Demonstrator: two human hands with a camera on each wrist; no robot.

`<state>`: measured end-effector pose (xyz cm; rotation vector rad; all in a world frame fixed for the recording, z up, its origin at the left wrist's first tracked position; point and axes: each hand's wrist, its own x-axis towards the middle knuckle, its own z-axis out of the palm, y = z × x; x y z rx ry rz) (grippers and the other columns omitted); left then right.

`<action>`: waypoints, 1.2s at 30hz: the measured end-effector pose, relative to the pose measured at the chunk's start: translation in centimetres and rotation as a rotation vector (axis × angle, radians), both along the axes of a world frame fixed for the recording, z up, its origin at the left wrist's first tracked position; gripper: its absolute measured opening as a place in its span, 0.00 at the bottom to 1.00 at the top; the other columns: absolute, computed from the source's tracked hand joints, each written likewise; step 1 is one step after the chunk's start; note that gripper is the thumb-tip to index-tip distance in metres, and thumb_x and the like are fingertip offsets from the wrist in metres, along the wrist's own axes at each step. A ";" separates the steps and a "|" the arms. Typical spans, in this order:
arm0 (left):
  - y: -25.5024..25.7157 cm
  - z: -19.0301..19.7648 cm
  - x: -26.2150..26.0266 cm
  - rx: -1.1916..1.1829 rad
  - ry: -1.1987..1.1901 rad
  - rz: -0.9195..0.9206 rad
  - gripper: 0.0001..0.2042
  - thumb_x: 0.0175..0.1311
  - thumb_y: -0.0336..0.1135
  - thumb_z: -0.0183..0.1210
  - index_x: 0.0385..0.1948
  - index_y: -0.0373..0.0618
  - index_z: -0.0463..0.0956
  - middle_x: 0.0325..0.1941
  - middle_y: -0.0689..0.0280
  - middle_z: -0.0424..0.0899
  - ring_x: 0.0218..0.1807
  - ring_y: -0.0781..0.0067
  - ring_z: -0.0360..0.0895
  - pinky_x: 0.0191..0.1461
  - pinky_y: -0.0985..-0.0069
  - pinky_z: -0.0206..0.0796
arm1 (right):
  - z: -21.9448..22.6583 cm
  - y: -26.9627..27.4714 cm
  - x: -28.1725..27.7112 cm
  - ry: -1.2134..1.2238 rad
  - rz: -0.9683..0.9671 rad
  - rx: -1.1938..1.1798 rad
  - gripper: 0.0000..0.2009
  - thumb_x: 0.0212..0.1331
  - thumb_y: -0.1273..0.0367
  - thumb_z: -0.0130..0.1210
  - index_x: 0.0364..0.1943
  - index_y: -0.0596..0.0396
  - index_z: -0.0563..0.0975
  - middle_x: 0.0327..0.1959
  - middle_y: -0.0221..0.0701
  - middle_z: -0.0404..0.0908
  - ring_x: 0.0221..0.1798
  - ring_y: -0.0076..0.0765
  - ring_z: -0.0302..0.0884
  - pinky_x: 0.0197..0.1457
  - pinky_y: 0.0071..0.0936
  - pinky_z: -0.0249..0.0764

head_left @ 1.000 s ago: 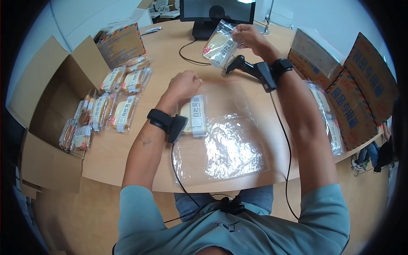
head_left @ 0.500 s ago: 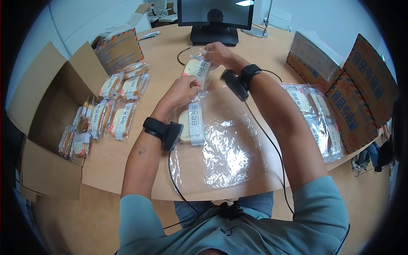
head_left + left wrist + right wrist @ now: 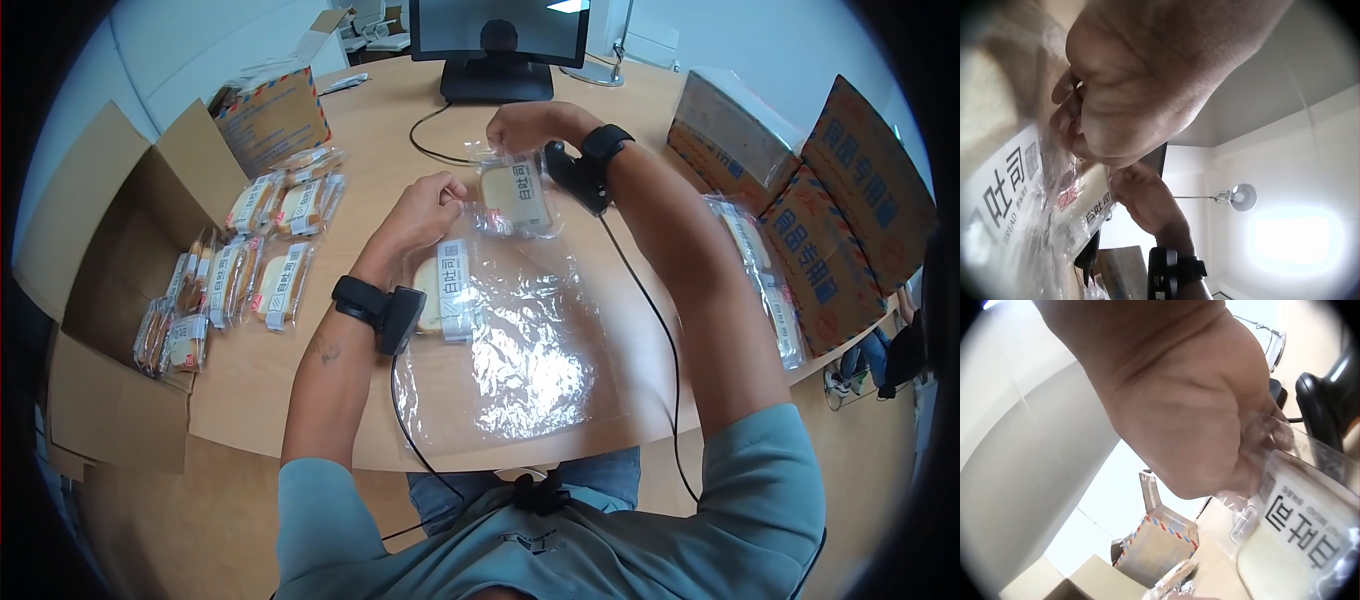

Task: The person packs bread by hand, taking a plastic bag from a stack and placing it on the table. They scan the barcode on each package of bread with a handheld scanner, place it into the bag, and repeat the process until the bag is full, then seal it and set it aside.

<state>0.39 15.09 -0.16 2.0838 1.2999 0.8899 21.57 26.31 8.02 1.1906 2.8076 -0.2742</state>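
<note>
A large clear plastic bag (image 3: 545, 345) lies flat, with one wrapped bread packet (image 3: 450, 295) under its film at the upper left. My left hand (image 3: 423, 212) pinches film at the bag's far left edge, its fingers curled above that packet; the left wrist view shows crumpled plastic at the fingertips (image 3: 1067, 119). From the top of its wrapper, my right hand (image 3: 528, 128) grips a second bread packet (image 3: 512, 197), white label up, at the bag's far edge. Whether this packet's near end is inside the bag, I cannot tell. The right wrist view shows that packet (image 3: 1297, 531) below the curled hand (image 3: 1191, 419).
Several bread packets (image 3: 283, 283) lie at the left beside an open carton (image 3: 110, 385). More packets (image 3: 755, 260) are at the right, by printed cartons (image 3: 815, 265). A monitor (image 3: 498, 40) stands at the back, and a black handheld device (image 3: 575, 175) lies near my right wrist.
My right hand has brought the second packet down from near the monitor to the bag's far edge, then shifted it rightward. My left hand has stayed near the bag's far left edge.
</note>
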 end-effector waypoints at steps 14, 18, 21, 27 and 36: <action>0.3 -0.7 0.2 0.005 -0.005 0.070 0.10 0.57 0.26 0.55 0.39 0.35 0.78 0.28 0.61 0.81 0.28 0.70 0.78 0.33 0.72 0.70 | -1.9 -3.9 -0.4 -0.193 -0.005 -0.078 0.12 0.52 0.68 0.53 0.35 0.61 0.83 0.28 0.40 0.83 0.28 0.38 0.76 0.35 0.38 0.72; 0.1 -0.7 0.2 0.000 -0.021 0.088 0.11 0.56 0.26 0.55 0.40 0.35 0.78 0.27 0.60 0.81 0.29 0.70 0.79 0.33 0.71 0.71 | -2.9 -5.2 -0.4 -0.306 0.061 -0.115 0.11 0.50 0.71 0.51 0.32 0.61 0.83 0.25 0.37 0.82 0.27 0.36 0.75 0.32 0.38 0.70; -0.2 -0.3 0.2 -0.025 0.008 0.098 0.11 0.57 0.28 0.53 0.41 0.35 0.77 0.29 0.61 0.79 0.31 0.72 0.76 0.36 0.73 0.69 | -2.9 -5.8 0.1 -0.299 0.036 -0.192 0.10 0.50 0.71 0.51 0.28 0.59 0.83 0.25 0.37 0.83 0.28 0.38 0.77 0.33 0.38 0.72; -0.1 -0.5 0.6 0.007 0.067 0.173 0.12 0.56 0.28 0.52 0.39 0.36 0.79 0.34 0.47 0.85 0.36 0.52 0.84 0.42 0.64 0.74 | -4.0 -5.6 1.3 -0.080 0.141 -0.170 0.09 0.53 0.69 0.54 0.32 0.56 0.83 0.27 0.35 0.84 0.32 0.34 0.82 0.36 0.33 0.76; 0.0 -3.1 0.4 0.202 0.156 0.287 0.09 0.58 0.32 0.56 0.38 0.39 0.79 0.35 0.50 0.84 0.39 0.47 0.81 0.45 0.61 0.73 | -4.5 -6.4 0.4 -0.234 0.240 -0.119 0.13 0.57 0.64 0.53 0.37 0.58 0.84 0.32 0.39 0.86 0.34 0.40 0.83 0.42 0.34 0.76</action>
